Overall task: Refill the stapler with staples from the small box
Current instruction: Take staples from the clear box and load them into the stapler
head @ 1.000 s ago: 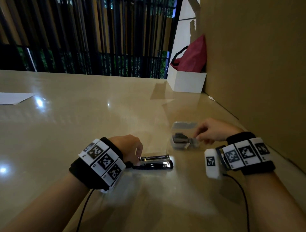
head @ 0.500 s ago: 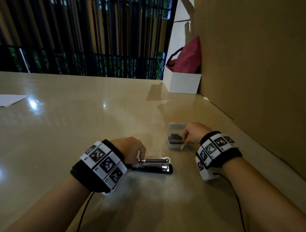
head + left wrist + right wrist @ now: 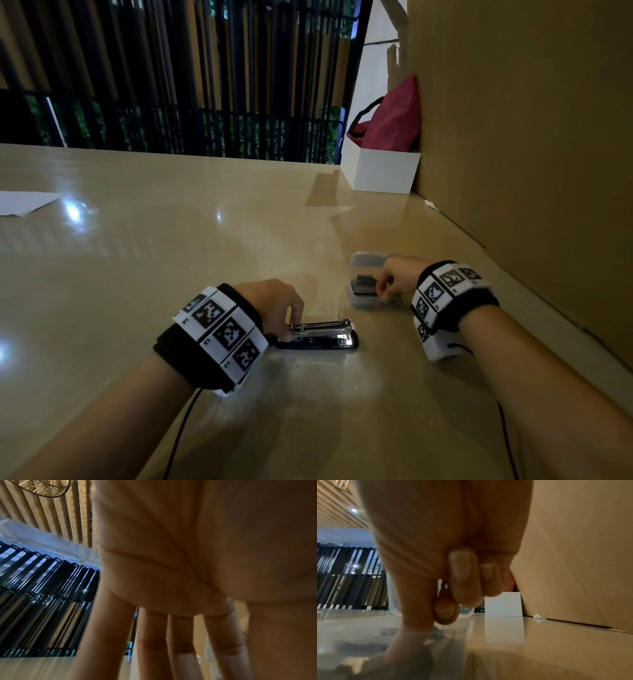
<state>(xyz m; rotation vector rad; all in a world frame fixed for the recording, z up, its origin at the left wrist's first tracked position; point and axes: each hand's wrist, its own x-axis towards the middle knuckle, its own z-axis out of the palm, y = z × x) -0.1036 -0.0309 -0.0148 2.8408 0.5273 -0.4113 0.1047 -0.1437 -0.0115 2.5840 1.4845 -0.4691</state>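
Note:
On the beige table (image 3: 171, 246) lies a stapler (image 3: 322, 334), black base under a bare metal magazine. My left hand (image 3: 274, 301) holds its rear end from above with fingers curled down; the left wrist view shows only palm and fingers (image 3: 181, 642). To the right stands a small clear plastic box (image 3: 363, 298), lid folded back, with dark staple strips (image 3: 363, 286) inside. My right hand (image 3: 394, 281) reaches into the box's near side. In the right wrist view its thumb and curled fingers (image 3: 462, 577) pinch a small shiny piece (image 3: 444, 586), apparently staples, next to the box wall (image 3: 393, 601).
A tall cardboard wall (image 3: 513, 137) runs along the table's right side. A white box (image 3: 380, 171) with a red bag (image 3: 390, 120) stands at the back right. A sheet of paper (image 3: 20, 202) lies far left. Black slats (image 3: 171, 85) close off the back.
My right hand has moved left over the box and turned its wrist, fingers now down in the box's near side. My left hand has stayed on the stapler.

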